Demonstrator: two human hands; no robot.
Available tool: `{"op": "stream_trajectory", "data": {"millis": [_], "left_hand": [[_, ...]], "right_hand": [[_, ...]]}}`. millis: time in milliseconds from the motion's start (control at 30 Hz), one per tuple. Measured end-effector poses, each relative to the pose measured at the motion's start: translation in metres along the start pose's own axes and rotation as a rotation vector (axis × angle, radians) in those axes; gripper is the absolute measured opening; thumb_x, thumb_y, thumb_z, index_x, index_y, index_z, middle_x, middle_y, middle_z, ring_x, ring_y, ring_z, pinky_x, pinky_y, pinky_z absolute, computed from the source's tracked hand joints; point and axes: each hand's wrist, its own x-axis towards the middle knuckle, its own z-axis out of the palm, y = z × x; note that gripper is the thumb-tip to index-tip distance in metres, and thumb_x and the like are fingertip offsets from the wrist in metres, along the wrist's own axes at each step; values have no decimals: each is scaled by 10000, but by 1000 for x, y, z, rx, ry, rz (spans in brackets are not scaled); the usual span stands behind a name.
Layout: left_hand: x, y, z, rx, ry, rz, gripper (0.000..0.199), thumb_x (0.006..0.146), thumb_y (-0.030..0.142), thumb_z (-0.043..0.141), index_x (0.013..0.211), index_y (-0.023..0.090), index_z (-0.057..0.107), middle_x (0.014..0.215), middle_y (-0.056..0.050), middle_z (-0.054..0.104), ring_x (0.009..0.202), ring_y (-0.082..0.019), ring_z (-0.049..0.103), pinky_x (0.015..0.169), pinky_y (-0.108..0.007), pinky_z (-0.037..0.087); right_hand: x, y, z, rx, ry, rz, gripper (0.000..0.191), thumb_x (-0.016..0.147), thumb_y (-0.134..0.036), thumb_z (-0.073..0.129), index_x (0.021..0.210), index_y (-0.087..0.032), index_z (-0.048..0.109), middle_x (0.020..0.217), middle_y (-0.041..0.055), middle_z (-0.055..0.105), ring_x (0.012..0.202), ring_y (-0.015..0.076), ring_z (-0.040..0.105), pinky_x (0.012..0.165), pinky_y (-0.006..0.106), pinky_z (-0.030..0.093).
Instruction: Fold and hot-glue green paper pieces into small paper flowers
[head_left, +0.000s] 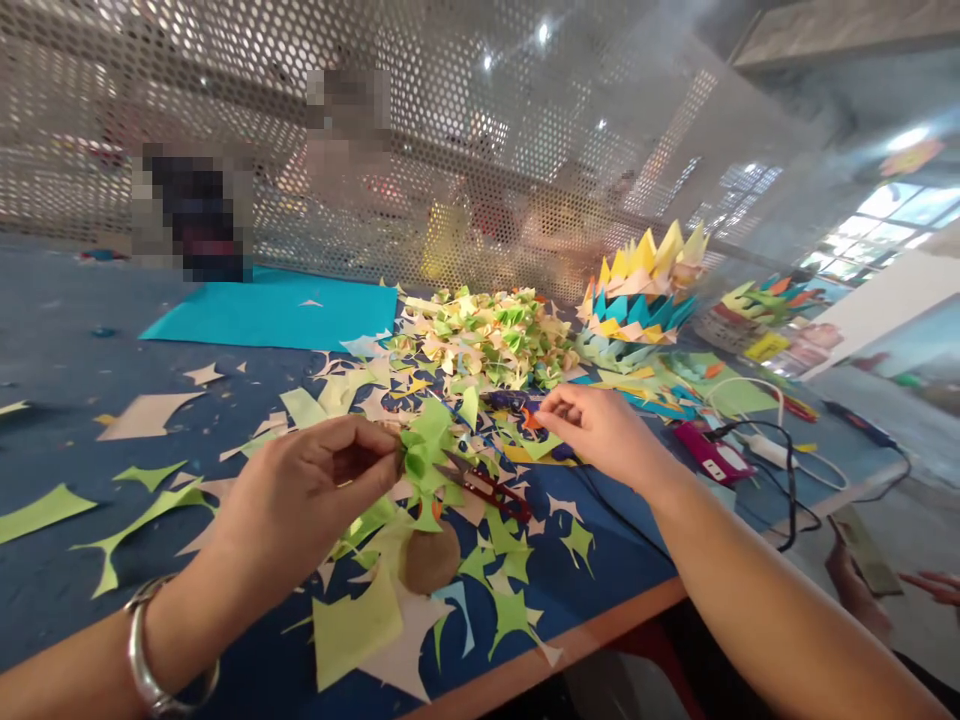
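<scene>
My left hand (319, 480) pinches a curled green paper piece (429, 445) between thumb and fingertips, over the scraps toward the near edge of the bench (60, 310). My right hand (604, 430) is farther along to the right, its fingers drawn narrow beside an orange scrap (531, 418); I can't tell whether they grip it. Just right of the green piece lies a red-handled tool (495, 490), its form too unclear to name, and closer to the near edge sits a round tan disc (430, 557). Beyond my hands, toward the far edge, folded paper bits make a heap (487, 335). A blue sheet (274, 312) lies flat left of it, and a stack of pointed paper rings (641, 295) stands to its right. The pink power strip (712, 453) lies toward the bench's right end, with cables around it.
</scene>
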Motion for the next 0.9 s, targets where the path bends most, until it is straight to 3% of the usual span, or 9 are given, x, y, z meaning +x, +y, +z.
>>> {"op": "stream_trajectory", "data": {"millis": [167,333,500,700,900], "left_hand": [[0,-1,-1,-46,42,-5,347,727,520,619,790,203,745,724,-21,760,616,-158,659,569,-274,479],[3,-5,1,-8,7,5,346,752,523,605,773,209,750,751,-23,771,632,-158,658,592,-283,484],[6,-8,-1,-16,39,-34,373,732,536,609,813,202,755,752,-28,773,641,-168,666,604,-292,498],[5,-7,1,-189,5,-4,252,726,450,671,770,213,746,697,-10,757,614,-149,668,568,-260,502],[6,-8,6,-441,-88,-18,137,717,339,768,780,224,731,704,9,758,632,-136,705,581,-229,550]], "right_hand": [[-3,42,4,-12,-38,164,220,843,-429,782,842,-220,712,805,56,763,699,219,693,651,336,486],[11,53,15,354,-43,342,278,623,-341,924,661,-222,674,624,-16,660,598,171,588,555,279,389],[15,57,17,650,-23,451,264,635,-408,821,744,-221,670,649,-23,652,510,141,579,491,263,458],[0,53,-5,1021,20,410,349,619,-444,838,734,-226,591,719,-30,582,574,102,515,549,243,502],[-11,42,-6,1447,-208,272,415,732,-470,986,898,-195,723,660,-80,467,548,73,389,533,176,426]]}}
